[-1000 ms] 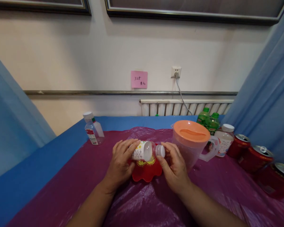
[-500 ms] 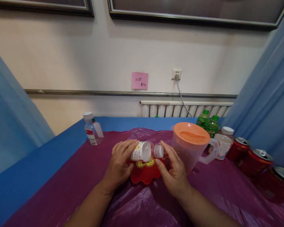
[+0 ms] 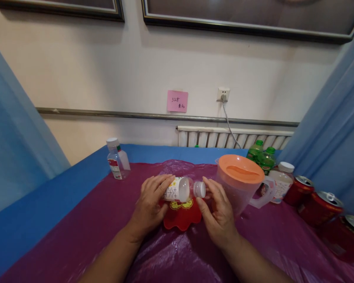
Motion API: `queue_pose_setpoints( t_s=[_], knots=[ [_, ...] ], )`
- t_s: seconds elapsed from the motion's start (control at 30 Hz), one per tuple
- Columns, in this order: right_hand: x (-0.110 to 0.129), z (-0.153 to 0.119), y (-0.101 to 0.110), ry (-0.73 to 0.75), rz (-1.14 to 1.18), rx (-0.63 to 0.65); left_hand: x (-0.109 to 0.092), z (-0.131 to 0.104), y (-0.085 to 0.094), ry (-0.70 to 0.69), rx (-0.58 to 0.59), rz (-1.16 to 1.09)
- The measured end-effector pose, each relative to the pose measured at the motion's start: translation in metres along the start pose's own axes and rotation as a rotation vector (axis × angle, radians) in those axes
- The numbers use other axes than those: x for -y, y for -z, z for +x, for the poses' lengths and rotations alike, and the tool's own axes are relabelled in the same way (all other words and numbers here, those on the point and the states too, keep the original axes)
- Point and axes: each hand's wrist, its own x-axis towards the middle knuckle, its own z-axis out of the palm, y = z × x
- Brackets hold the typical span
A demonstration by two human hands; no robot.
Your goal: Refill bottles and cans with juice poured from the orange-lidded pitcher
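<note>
A clear plastic bottle (image 3: 183, 189) with a white flowered label lies sideways in the air, its cap end to the right. My left hand (image 3: 151, 204) is wrapped round its labelled body. The thumb and fingertips of my right hand (image 3: 220, 210) close on the white bottle cap (image 3: 200, 189) from both sides. Below the bottle is a red scallop-edged tray (image 3: 181, 220) with yellow printing, partly covered by the bottle and hands. Just right of my right hand stands a clear pitcher (image 3: 228, 192) with an orange lid.
Two empty-looking clear bottles (image 3: 115, 163) stand at the back left. On the right are green bottles (image 3: 267, 159), another white-capped bottle (image 3: 281, 184) and red cans (image 3: 320, 210). Purple plastic sheeting (image 3: 106, 220) covers part of the blue table (image 3: 53, 192). A wall and radiator (image 3: 212, 138) lie behind.
The whole view has shifted slightly. My left hand keeps its hold on the bottle; the fingers of my right hand have moved a little at the cap, which remains on.
</note>
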Motion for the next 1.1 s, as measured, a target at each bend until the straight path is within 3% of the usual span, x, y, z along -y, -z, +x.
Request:
queue_pose_setpoints(
  t_s=[0.33, 1.1],
  knots=[
    [0.0056, 0.0025, 0.0032, 0.092, -0.018, 0.017, -0.0001, -0.001, -0.0023, 0.001, 0.005, -0.015],
    [0.0014, -0.0048, 0.0004, -0.023, 0.049, -0.011, -0.0005, -0.0008, -0.0019, -0.018, -0.001, -0.044]
  ],
)
